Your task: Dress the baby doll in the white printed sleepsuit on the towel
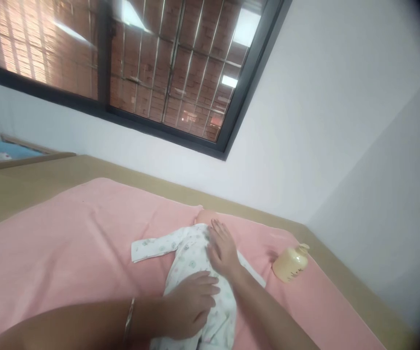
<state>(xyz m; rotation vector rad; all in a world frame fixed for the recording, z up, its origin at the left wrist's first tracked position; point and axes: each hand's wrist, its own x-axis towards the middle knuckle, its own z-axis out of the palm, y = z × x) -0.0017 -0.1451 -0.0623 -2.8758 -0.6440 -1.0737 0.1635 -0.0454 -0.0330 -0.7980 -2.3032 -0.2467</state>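
A white baby garment with small printed motifs [191, 253] lies spread on a pink blanket [67, 253], one long sleeve stretched out to the left and the other to the right. Past its neck end shows a rounded, skin-toned shape [206, 217] that I cannot make out. My left hand [190, 304] lies across the garment's middle, fingers outstretched, a bracelet [130, 316] on the wrist. Farther up, my right hand [222, 250] rests flat on the chest and shoulder area with its fingers extended. Neither hand grips the cloth. My forearms hide part of the lower garment.
To the right on the blanket is a pale yellow bottle [290, 264] with a pump-like top. The blanket covers a tan surface [96, 165] set against a white wall [286, 146]. Above is a dark-framed window [224, 146] with bars. Blue cloth [9, 146] shows at far left.
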